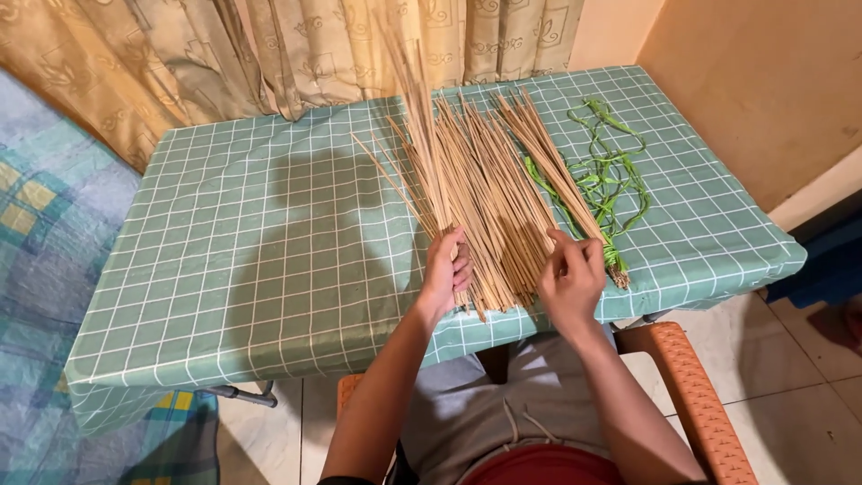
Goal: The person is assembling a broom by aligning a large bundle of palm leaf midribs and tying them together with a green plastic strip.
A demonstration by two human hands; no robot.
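The pile of thin tan sticks (485, 198) lies fanned across the middle of the bench (224, 269), cut ends toward the person, tips toward the curtain. The left hand (446, 274) is at the pile's near-left edge, fingers curled tight around a bundle of sticks (422, 126) that rises steeply away from the pile, its tips up against the curtain. The right hand (570, 278) sits at the pile's near-right edge, thumb and fingers pinched narrow on a few sticks there; just how many, I can't tell. Both hands are close to the bench's front edge, apart from one another, with the pile's cut ends between them.

Right of the pile, a smaller cluster of sticks (552, 162) slants outward, and beside and partly under it lie green strips (611, 171), looped and tangled on the checked green cloth. Left of the pile, a shadow falls across the cloth. Beyond the pile hangs a patterned golden curtain (269, 45). Nearer than the pile, below the bench edge, an orange woven chair arm (700, 386) shows beside the person's lap.
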